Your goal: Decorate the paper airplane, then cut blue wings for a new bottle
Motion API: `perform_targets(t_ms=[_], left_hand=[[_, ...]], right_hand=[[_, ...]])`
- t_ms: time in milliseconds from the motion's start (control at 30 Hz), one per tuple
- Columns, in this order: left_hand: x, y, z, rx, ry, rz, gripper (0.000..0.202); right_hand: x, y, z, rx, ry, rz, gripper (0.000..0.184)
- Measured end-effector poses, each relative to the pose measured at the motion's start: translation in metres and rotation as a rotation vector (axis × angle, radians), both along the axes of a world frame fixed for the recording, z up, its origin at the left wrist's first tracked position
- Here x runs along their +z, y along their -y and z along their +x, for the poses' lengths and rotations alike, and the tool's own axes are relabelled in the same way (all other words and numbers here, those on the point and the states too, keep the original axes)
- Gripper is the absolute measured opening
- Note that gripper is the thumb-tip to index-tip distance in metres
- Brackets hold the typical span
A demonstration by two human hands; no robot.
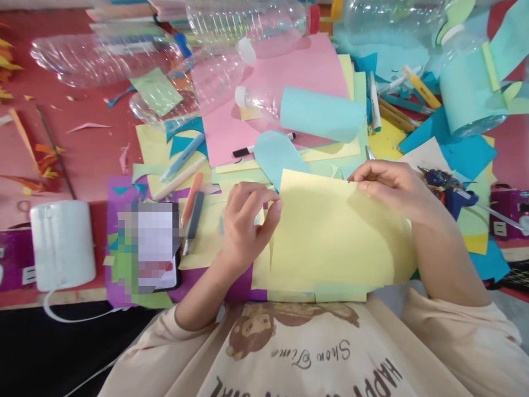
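A pale yellow sheet of paper lies in front of me over other coloured sheets. My left hand rests at its left edge, fingers curled and pinching that edge. My right hand sits at the sheet's upper right corner, fingers pressed together on a thin dark tool whose kind I cannot make out, its tip touching the paper's top edge. A light blue rounded paper cutout lies just above the yellow sheet.
A clear bottle wrapped in light blue paper lies on a pink sheet. More empty plastic bottles lie behind. A black marker, pens, a glue gun and a white roll surround the work area.
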State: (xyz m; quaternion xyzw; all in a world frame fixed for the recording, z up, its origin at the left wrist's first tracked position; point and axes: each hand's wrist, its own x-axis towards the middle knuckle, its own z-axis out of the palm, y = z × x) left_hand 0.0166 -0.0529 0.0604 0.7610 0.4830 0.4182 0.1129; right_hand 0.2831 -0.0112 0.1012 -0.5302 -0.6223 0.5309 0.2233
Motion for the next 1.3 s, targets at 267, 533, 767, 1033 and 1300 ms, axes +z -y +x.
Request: perform_targets(t_ms=[267, 533, 767, 1033, 1300], left_hand=[[-0.005, 0.004, 0.009, -0.182, 0.060, -0.419, 0.047], [-0.009, 0.008, 0.032, -0.434, 0.590, -0.803, 0.076], [0.011, -0.001, 0.048, -0.445, 0.964, -1.212, 0.070], [0.005, -0.002, 0.049, -0.217, 1.206, -1.531, 0.064], [-0.004, 0.002, 0.038, -0.062, 1.217, -1.541, 0.056]], right_hand=[[-0.010, -0.011, -0.003, -0.180, -0.221, 0.085, 0.005], [-0.005, -0.021, -0.018, -0.181, -0.391, 0.102, 0.004], [-0.004, -0.027, -0.033, -0.111, -0.221, 0.275, 0.014], [-0.007, -0.031, -0.049, 0.019, -0.068, 0.310, 0.021], [-0.013, -0.032, -0.024, 0.053, -0.044, 0.032, 0.029]])
